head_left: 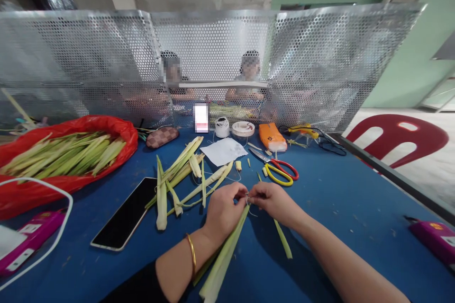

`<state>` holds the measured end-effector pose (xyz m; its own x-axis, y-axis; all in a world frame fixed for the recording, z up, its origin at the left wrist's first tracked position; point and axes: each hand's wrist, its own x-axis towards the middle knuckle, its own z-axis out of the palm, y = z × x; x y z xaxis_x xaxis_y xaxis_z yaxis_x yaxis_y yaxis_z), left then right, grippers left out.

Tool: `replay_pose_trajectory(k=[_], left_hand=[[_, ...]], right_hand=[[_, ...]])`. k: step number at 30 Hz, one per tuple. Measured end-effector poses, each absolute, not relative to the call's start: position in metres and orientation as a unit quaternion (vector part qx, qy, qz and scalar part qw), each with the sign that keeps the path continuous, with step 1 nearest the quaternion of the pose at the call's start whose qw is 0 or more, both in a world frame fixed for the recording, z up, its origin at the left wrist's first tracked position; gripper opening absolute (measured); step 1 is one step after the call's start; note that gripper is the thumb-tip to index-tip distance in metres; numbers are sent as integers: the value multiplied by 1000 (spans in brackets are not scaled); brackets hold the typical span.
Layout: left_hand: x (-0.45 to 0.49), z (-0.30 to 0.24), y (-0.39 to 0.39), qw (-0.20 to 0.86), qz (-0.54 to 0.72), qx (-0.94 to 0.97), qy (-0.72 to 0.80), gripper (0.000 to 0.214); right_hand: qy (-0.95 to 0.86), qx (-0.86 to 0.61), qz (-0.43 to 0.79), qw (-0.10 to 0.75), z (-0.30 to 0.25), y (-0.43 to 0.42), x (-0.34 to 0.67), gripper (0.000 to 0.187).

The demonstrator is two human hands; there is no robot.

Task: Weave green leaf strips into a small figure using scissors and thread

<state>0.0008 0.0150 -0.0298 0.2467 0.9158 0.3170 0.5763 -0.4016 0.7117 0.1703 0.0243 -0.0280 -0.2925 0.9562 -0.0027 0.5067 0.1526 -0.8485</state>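
Observation:
My left hand (226, 208), with a gold bangle on the wrist, is closed in a pinch near the narrow tip of a long pale-green corn husk (227, 258). The husk runs down under the hand to the front of the table. Opposite it, the fingertips of my right hand (272, 200) are pinched on thin white thread (253, 213) at that same tip. The two hands nearly touch, and the fingers partly hide the tie point. A narrow green strip (283, 241) lies below my right hand. Beyond the hands are loose husks (161, 199) and scissors (280, 173) with red and yellow handles.
A black phone (125, 213) and a red bag of husks (130, 139) lie left. Behind stand a thread spool (222, 128), tape roll (243, 129), white paper (223, 151) and orange pack (272, 136). A perforated metal screen (213, 33) separates two people opposite. Purple power strips (432, 239) flank the table.

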Motion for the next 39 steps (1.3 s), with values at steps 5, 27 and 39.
replay_pose_trajectory(k=[5,27,39], left_hand=[[0,-30,17,293,385,724,491,14],[0,-27,21,390,417,646,506,18],[0,-30,23,408,416,634,508,15]], right_hand=[[-695,-533,377,300,-26,26,172,13],[-651,-520,449,323,-28,25,163,13],[-716,-516,340,324,-29,26,172,31]])
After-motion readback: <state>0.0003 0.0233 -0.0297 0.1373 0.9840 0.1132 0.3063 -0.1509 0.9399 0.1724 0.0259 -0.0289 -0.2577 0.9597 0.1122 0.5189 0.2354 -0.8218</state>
